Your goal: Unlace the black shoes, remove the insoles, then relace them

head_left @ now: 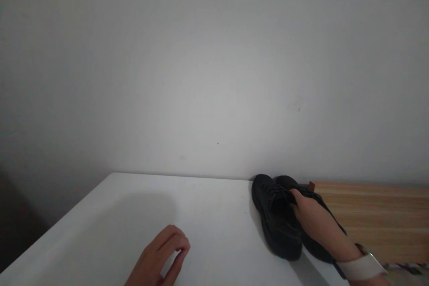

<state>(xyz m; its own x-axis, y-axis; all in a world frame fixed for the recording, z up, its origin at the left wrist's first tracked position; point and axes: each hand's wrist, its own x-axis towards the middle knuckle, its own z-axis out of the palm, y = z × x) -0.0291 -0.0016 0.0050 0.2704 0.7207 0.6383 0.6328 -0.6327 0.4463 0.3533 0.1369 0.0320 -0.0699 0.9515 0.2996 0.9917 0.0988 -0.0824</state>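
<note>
Two black lace-up shoes (273, 214) stand side by side on the white surface, toes against the wall and heels toward me. My right hand (311, 219) reaches down over the pair and grips them where their inner sides meet; most of its fingers are hidden in and behind the shoes. A pale band (362, 268) circles that wrist. Lower and to the left, my left hand (164, 250) hovers with fingers curled and the thumb brought close to the fingertips. Nothing shows in that hand.
The white tabletop (214, 219) runs back to a plain grey wall (214, 76). Right of the shoes lies a light wood-grained board (378, 214) with a reddish edge. Something patterned (412, 270) shows at the lower right corner. The table's left edge drops off into a dark area.
</note>
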